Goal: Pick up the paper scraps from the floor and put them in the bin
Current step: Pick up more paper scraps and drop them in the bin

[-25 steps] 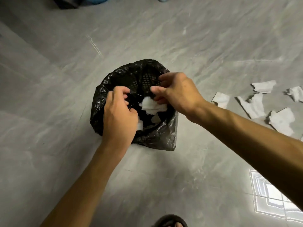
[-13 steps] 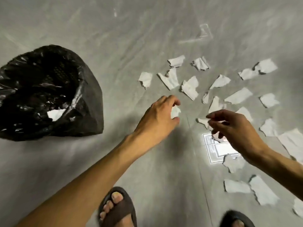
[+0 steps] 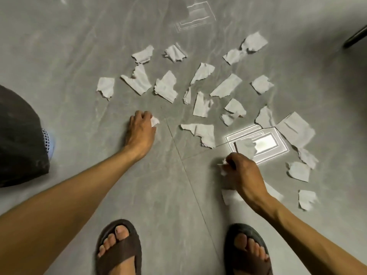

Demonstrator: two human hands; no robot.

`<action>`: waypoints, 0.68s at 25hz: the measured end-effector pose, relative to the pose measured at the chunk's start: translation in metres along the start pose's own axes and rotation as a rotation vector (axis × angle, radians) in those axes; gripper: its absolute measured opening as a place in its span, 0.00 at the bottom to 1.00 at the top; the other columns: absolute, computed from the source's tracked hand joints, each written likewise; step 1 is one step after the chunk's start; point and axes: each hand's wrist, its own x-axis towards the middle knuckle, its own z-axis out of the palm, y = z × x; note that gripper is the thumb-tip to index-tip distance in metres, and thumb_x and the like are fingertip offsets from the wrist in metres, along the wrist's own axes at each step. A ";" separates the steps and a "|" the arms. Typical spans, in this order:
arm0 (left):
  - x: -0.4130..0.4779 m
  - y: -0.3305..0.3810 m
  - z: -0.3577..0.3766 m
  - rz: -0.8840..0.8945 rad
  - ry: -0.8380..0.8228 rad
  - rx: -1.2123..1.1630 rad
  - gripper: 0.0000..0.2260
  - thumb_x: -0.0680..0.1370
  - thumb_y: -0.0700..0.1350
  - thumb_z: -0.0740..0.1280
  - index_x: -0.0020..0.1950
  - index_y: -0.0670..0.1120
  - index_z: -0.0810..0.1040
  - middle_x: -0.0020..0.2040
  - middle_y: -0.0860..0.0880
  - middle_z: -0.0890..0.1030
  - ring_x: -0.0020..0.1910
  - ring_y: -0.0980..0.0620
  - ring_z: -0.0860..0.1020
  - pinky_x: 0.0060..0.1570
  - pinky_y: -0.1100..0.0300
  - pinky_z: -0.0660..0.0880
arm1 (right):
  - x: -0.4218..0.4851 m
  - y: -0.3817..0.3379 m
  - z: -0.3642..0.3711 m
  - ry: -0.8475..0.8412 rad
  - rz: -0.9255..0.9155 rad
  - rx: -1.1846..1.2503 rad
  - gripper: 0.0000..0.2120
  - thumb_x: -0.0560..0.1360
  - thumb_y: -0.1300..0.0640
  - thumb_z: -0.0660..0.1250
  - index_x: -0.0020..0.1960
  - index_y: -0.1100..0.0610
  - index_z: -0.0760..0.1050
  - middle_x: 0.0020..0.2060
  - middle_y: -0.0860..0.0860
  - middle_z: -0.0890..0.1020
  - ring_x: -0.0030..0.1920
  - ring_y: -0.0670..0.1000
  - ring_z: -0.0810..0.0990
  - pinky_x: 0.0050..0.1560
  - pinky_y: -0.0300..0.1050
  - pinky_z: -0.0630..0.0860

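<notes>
The grey tiled floor (image 3: 83,56) fills the view, with a thin grout line running from centre toward 5 o'clock. At 9 o'clock, cut by the frame edge, stands the bin (image 3: 19,139), wrapped in a black bag, with a patch of pale mesh wall showing at its right side. Two bare forearms reach in from 7 and 4 o'clock. Two feet in dark brown sandals, the left sandal (image 3: 119,253) and the right sandal (image 3: 248,253), stand at 6 o'clock. A bright rectangular light reflection (image 3: 264,144) lies on the floor at 3 o'clock. The paper scraps (image 3: 165,86) are spread on the floor from 12 to 3 o'clock, well apart from the bin; most lie flat and a few are curled. The left hand (image 3: 140,133), just left of centre, is down at the floor with fingers curled, pinching a small white scrap (image 3: 155,122) at its fingertips. The right hand (image 3: 245,175), at 4 o'clock, has fingers drawn together around a crumpled scrap (image 3: 223,166); another flat scrap (image 3: 230,196) lies partly beneath its wrist. A dark bar (image 3: 355,37) crosses the 2 o'clock corner.
</notes>
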 end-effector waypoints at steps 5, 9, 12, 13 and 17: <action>-0.025 0.032 -0.006 0.071 -0.011 -0.317 0.10 0.76 0.37 0.67 0.57 0.41 0.75 0.47 0.42 0.80 0.45 0.43 0.77 0.41 0.58 0.69 | -0.045 0.022 -0.022 -0.093 -0.010 0.041 0.08 0.78 0.54 0.67 0.54 0.44 0.73 0.31 0.35 0.77 0.39 0.30 0.78 0.37 0.23 0.70; -0.046 0.096 0.006 0.376 -0.237 -0.260 0.26 0.74 0.42 0.72 0.70 0.44 0.68 0.49 0.40 0.81 0.48 0.40 0.78 0.46 0.56 0.74 | -0.071 0.029 -0.003 -0.245 0.059 0.053 0.14 0.77 0.60 0.62 0.54 0.42 0.76 0.42 0.36 0.81 0.41 0.39 0.82 0.43 0.30 0.76; -0.048 0.119 0.030 0.323 -0.349 -0.179 0.27 0.75 0.46 0.71 0.71 0.46 0.64 0.54 0.39 0.80 0.52 0.38 0.78 0.48 0.51 0.74 | -0.064 0.028 0.005 -0.189 -0.023 -0.009 0.07 0.75 0.61 0.64 0.48 0.52 0.79 0.43 0.44 0.77 0.42 0.43 0.80 0.45 0.32 0.76; -0.048 0.118 0.037 0.313 -0.339 -0.138 0.24 0.75 0.46 0.70 0.68 0.45 0.65 0.54 0.39 0.80 0.51 0.37 0.78 0.44 0.52 0.73 | -0.057 0.027 0.005 -0.147 -0.018 0.026 0.05 0.75 0.62 0.66 0.46 0.54 0.78 0.42 0.45 0.75 0.40 0.43 0.78 0.43 0.28 0.73; -0.049 0.103 0.045 0.292 -0.237 -0.125 0.09 0.77 0.46 0.68 0.53 0.44 0.72 0.48 0.40 0.81 0.45 0.38 0.80 0.36 0.56 0.67 | 0.004 0.027 -0.014 0.169 0.092 0.093 0.05 0.75 0.61 0.69 0.49 0.62 0.76 0.48 0.47 0.71 0.38 0.42 0.71 0.37 0.25 0.68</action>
